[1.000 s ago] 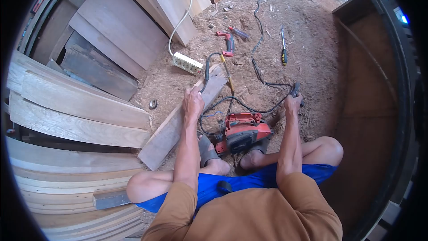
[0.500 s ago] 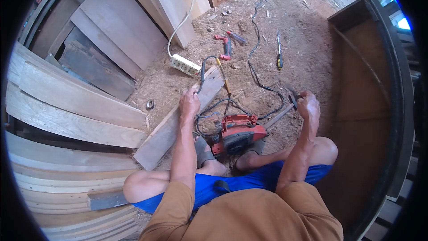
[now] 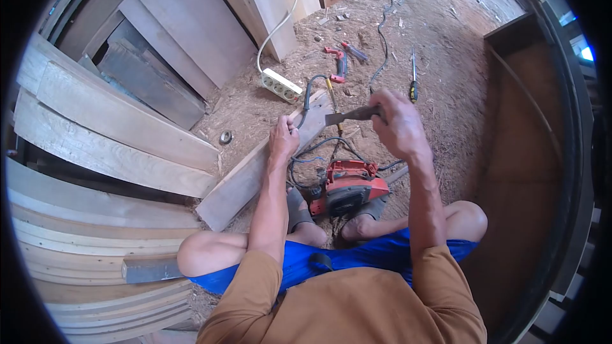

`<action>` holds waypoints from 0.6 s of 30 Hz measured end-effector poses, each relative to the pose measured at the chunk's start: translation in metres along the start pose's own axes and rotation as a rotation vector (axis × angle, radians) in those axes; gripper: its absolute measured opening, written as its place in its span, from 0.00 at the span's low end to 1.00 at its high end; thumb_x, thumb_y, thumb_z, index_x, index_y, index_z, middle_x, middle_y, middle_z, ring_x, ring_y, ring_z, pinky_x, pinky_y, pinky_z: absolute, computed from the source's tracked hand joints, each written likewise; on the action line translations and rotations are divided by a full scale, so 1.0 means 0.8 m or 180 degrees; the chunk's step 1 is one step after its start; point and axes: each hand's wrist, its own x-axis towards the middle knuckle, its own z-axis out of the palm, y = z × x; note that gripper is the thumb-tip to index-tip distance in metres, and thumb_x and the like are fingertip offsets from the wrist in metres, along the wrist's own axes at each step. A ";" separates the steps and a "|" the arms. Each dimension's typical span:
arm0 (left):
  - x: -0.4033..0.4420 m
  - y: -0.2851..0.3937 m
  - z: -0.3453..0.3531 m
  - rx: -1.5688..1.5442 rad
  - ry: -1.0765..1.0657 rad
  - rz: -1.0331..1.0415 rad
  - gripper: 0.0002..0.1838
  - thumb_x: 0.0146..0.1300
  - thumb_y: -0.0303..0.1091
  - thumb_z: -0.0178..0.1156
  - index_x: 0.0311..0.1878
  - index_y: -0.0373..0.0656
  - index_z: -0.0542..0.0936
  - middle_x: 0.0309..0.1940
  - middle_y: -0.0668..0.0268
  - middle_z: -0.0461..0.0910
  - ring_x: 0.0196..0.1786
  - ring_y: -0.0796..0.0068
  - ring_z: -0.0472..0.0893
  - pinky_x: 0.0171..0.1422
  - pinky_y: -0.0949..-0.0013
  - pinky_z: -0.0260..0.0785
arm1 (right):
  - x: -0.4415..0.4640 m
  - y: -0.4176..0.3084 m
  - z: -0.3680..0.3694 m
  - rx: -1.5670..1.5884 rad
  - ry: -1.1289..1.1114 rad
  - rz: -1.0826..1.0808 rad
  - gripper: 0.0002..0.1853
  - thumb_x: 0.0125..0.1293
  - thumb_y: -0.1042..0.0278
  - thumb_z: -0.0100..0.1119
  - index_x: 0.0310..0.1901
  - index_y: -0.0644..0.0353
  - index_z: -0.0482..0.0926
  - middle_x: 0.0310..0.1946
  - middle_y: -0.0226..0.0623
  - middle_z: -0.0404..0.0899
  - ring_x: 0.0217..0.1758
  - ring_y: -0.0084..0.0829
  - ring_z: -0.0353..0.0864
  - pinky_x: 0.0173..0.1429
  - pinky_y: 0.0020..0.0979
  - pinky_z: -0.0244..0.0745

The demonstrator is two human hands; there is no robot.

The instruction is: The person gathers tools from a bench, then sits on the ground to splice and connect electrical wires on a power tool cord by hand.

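My left hand (image 3: 282, 139) is closed on the black cable (image 3: 306, 99), above a wooden board (image 3: 237, 189) lying on the ground. In my right hand (image 3: 400, 129) is a dark flat-bladed tool (image 3: 349, 115), its broad end pointing left toward the cable. Between my feet sits a red and black power tool (image 3: 349, 188). A yellow-handled tool (image 3: 333, 99) lies partly over the board's far end, just beyond the blade.
A white power strip (image 3: 281, 85), a red and black handle piece (image 3: 340, 65), a screwdriver (image 3: 414, 90) and a tape roll (image 3: 225, 137) lie on the ground. Stacked planks (image 3: 115, 143) stand left; a dark-framed panel (image 3: 523, 172) is at right.
My right hand has risen and swung left from the right side, bringing the bladed tool over toward the cable. My left hand keeps its hold on the cable. The view has shifted slightly.
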 end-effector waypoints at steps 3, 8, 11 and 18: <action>-0.003 0.001 -0.003 -0.0119 -0.0023 -0.0002 0.13 0.61 0.27 0.59 0.49 0.42 0.75 0.38 0.52 0.84 0.45 0.47 0.85 0.53 0.49 0.75 | 0.019 -0.019 0.023 -0.0163 -0.0301 -0.0131 0.12 0.57 0.76 0.60 0.44 0.61 0.75 0.43 0.49 0.78 0.47 0.54 0.80 0.53 0.49 0.73; -0.001 -0.001 -0.002 -0.0113 -0.0008 0.0067 0.13 0.60 0.27 0.59 0.49 0.43 0.75 0.38 0.53 0.84 0.45 0.48 0.85 0.52 0.50 0.75 | 0.050 -0.026 0.052 -0.0260 -0.0581 -0.0419 0.12 0.58 0.78 0.57 0.45 0.61 0.75 0.41 0.48 0.77 0.49 0.52 0.79 0.55 0.47 0.73; -0.001 0.002 -0.004 -0.0073 -0.0058 -0.0018 0.14 0.60 0.27 0.60 0.49 0.43 0.75 0.39 0.53 0.84 0.46 0.48 0.84 0.53 0.50 0.75 | 0.062 -0.028 0.066 -0.0197 -0.0722 -0.0607 0.12 0.58 0.79 0.55 0.45 0.62 0.75 0.42 0.49 0.78 0.50 0.52 0.79 0.55 0.48 0.73; 0.001 -0.004 0.001 0.0048 -0.0080 0.0005 0.13 0.61 0.27 0.61 0.49 0.43 0.73 0.39 0.53 0.84 0.47 0.47 0.83 0.54 0.47 0.73 | 0.070 -0.039 0.079 -0.0235 -0.0865 -0.0587 0.12 0.58 0.80 0.54 0.45 0.62 0.75 0.42 0.48 0.78 0.51 0.51 0.79 0.56 0.47 0.73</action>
